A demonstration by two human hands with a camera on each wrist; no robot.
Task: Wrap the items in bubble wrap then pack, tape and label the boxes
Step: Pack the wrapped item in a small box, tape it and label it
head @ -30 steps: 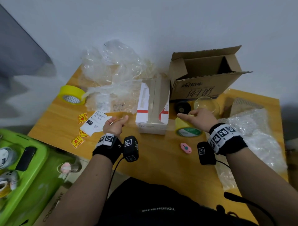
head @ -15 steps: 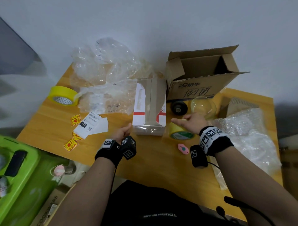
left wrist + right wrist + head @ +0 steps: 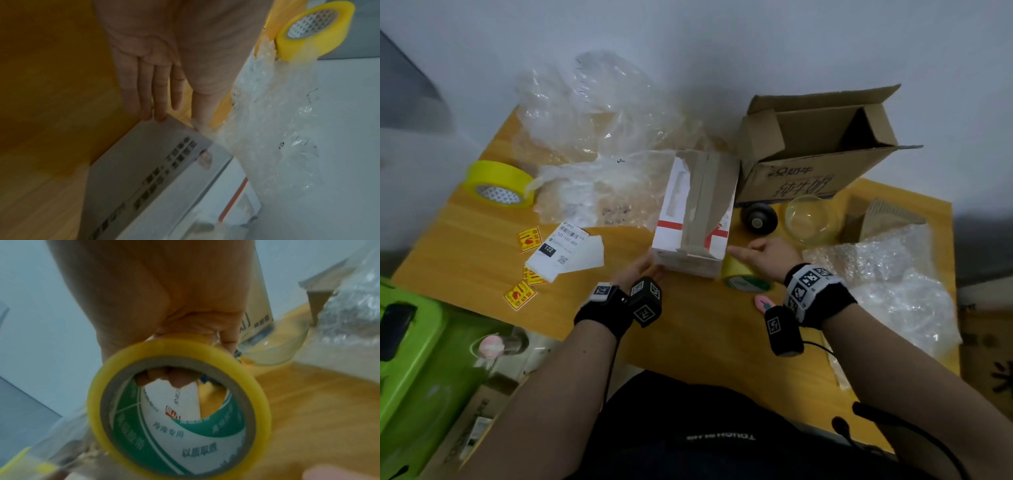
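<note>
Steadying white box (image 3: 693, 219) with flat left hand (image 3: 638, 270) at near end; long axis runs away from us; right hand (image 3: 767, 255) grips tape roll (image 3: 176, 405) just beside.

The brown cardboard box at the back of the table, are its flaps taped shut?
No, the brown cardboard box has its flaps standing open in the head view, with its dark inside showing.

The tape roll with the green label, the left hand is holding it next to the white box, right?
Not the left: the right hand holds the tape roll with the green label next to the white box, as the right wrist view shows. The left hand has straight fingers touching that box.
</note>
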